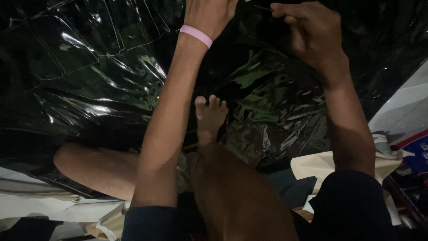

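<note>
Dark, crinkled glossy film (89, 76) covers nearly the whole floor in front of the seated person, catching green and white glints, with faint outlines scored into it at the upper left. Pale paper sheets (40, 207) lie along the lower left edge. Moving right, the left hand (209, 15), a pink wristband (196, 35) on its wrist, reaches to the top edge of the view and seems to press flat on the film; its fingers are cut off, so I cannot tell whether its grip is closed. Below it a bare foot (210, 117) rests on the film. Further right, the right hand (310, 33) has its fingers pinched together on a thin dark tool (263, 7), possibly a blade or pen, whose tip points left toward the other hand. Cream paper scraps (318, 166) sit at the lower right. Working well here looks to call for holding the film taut and flat beside the tool tip and keeping the stroke slow.
</note>
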